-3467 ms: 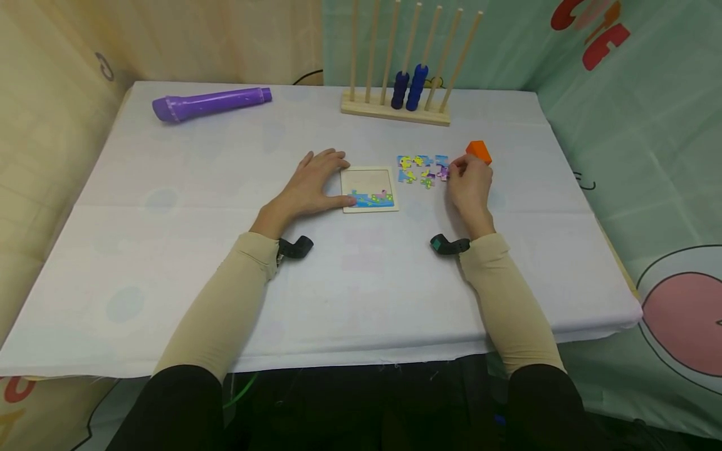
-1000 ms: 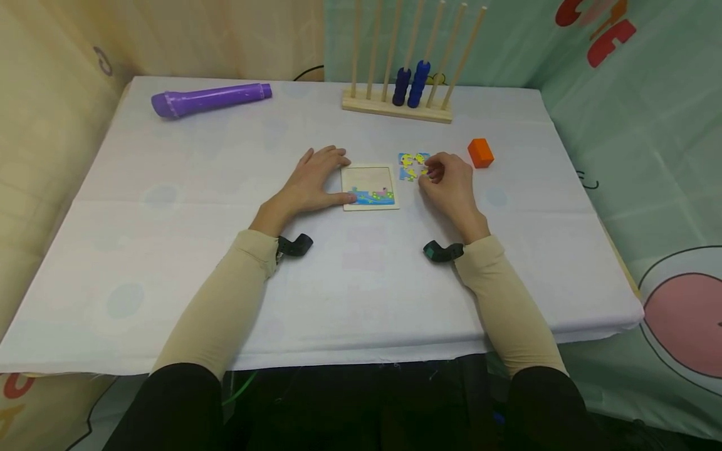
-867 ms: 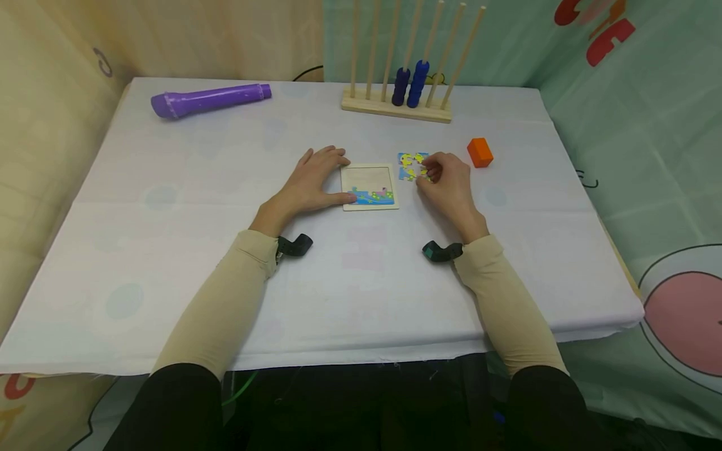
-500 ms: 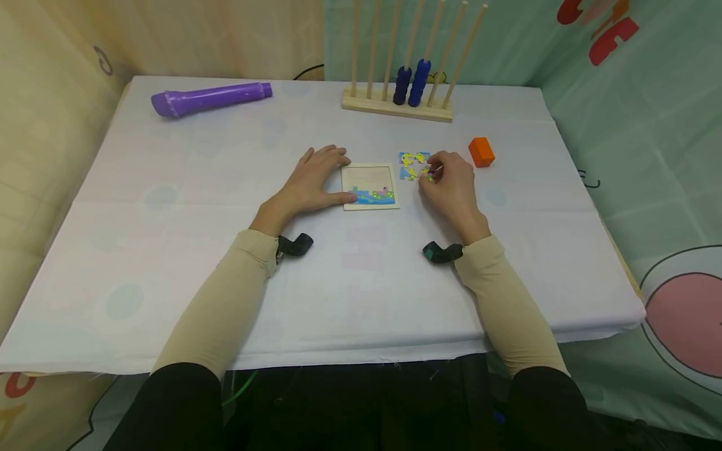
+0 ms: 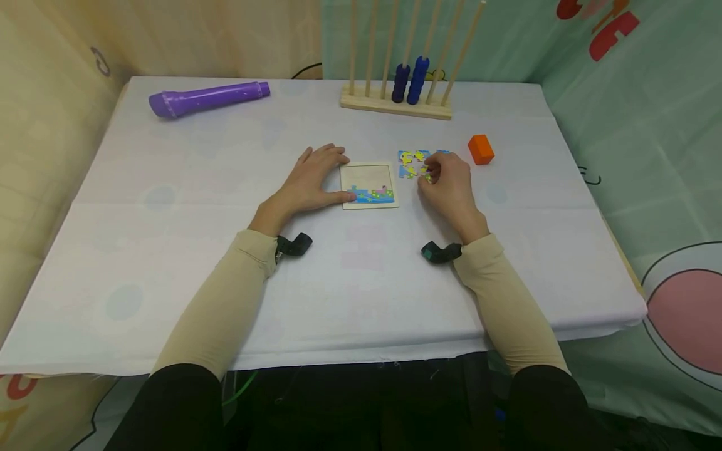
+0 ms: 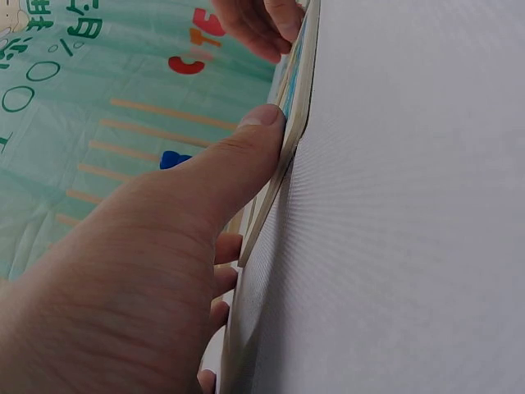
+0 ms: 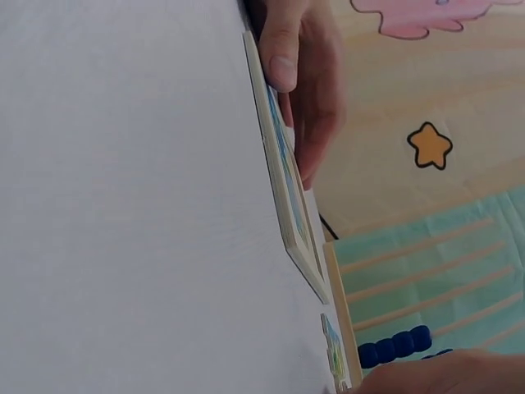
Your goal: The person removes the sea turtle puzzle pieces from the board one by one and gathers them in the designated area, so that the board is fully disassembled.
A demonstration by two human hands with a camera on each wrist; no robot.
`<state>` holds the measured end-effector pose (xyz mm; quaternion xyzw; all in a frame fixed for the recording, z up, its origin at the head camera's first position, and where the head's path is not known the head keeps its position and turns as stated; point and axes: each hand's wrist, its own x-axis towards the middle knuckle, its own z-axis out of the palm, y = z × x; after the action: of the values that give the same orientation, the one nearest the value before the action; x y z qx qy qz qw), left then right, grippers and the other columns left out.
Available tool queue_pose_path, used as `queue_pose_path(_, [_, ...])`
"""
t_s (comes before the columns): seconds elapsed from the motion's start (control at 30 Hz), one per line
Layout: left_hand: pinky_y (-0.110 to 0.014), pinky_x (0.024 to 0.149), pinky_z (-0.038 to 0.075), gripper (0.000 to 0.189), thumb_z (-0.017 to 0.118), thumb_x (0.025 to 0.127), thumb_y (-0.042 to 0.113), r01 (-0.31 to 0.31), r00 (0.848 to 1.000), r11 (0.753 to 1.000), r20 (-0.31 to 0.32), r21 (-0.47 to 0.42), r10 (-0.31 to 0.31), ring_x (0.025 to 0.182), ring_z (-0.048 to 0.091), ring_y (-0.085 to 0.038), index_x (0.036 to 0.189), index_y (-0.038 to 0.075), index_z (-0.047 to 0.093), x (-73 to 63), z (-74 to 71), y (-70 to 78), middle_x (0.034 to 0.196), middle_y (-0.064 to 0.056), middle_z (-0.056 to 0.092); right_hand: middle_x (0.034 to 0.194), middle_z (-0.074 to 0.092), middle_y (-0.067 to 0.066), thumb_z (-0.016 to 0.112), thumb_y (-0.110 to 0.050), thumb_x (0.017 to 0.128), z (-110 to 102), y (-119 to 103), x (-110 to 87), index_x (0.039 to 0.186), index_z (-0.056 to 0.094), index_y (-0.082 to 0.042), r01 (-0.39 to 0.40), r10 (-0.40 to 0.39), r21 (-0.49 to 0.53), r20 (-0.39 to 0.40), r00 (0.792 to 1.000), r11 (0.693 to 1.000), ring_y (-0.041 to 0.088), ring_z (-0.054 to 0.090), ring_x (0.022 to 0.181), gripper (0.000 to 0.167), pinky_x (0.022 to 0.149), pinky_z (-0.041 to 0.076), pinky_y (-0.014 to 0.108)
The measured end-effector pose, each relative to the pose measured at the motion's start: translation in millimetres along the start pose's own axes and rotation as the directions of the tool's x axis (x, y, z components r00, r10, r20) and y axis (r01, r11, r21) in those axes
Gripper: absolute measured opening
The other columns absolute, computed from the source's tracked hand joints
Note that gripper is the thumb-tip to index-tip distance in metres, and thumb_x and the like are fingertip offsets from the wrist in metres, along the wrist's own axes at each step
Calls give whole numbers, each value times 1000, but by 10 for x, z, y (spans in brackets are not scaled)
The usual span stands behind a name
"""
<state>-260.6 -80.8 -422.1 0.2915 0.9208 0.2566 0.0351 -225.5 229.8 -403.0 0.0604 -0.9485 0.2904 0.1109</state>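
A square wooden puzzle tray (image 5: 366,172) lies on the white table; blue and green pieces with a little pink fill its lower part, bare wood shows above. My left hand (image 5: 310,181) rests at its left side, fingers spread along the edge, thumb on the lower left corner. In the left wrist view the thumb (image 6: 246,156) presses on the tray's rim. To the right lie several loose jigsaw pieces (image 5: 407,158), yellow and blue. My right hand (image 5: 451,188) bends over them, thumb and forefinger pinching a greenish piece (image 5: 429,178); the hand partly hides others behind it.
An orange block (image 5: 481,150) sits right of the pieces. At the back stands a wooden peg rack (image 5: 395,108) with dark blue beads (image 5: 418,80) on two pegs. A purple microphone-shaped toy (image 5: 209,99) lies at the back left. Printed curtains surround the table.
My right hand has moved left from the purple piece at the right of the group to the middle, and stays there over the last second. My left hand has kept its place on the tray.
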Motion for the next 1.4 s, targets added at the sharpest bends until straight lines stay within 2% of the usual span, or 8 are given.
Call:
queue_pose_path(0.13, [-49, 135, -3, 84, 77, 89, 59, 3, 1000, 1000, 1, -4, -3, 164, 16, -27, 152, 11, 51, -1, 7, -1, 171, -8, 35, 110, 70, 21, 68, -4, 93, 1, -2, -4, 123, 69, 6, -12, 12, 23, 3, 1000, 1000, 33, 63, 92, 32, 87, 56, 42])
queue_pose_path(0.37, [-49, 135, -3, 84, 77, 89, 58, -2, 1000, 1000, 11, -9, 2, 164, 16, -28, 153, 11, 50, 8, 10, 15, 171, -9, 34, 114, 66, 20, 67, -9, 94, -1, -4, -34, 128, 66, 4, -74, 74, -19, 13, 997, 997, 33, 56, 99, 36, 91, 49, 42])
queue_pose_path(0.63, [-49, 135, -3, 83, 76, 90, 59, -1, 1000, 1000, 6, -1, 1, 164, 16, -27, 153, 11, 50, 18, 1, 5, 171, -9, 34, 114, 69, 21, 66, -2, 91, 4, -7, -26, 126, 67, 6, 25, -26, 55, 12, 1000, 998, 32, 61, 94, 36, 85, 53, 39])
queue_pose_path(0.9, [-49, 135, -3, 83, 76, 90, 58, 2, 1000, 1000, 5, -2, -2, 164, 16, -27, 153, 10, 50, 9, -4, 8, 171, -9, 35, 114, 67, 21, 73, -5, 97, 51, 14, -15, 123, 67, 6, 26, -24, 54, -23, 999, 998, 30, 61, 96, 29, 85, 53, 35])
queue_pose_path(1.4, [-49, 135, -3, 82, 75, 91, 58, 3, 1000, 1000, 2, -4, -3, 164, 17, -27, 152, 10, 51, 6, -6, 5, 170, -10, 36, 109, 67, 22, 73, -5, 96, 74, 20, -4, 120, 69, 7, 49, -47, 38, -50, 998, 998, 32, 61, 92, 27, 83, 50, 35])
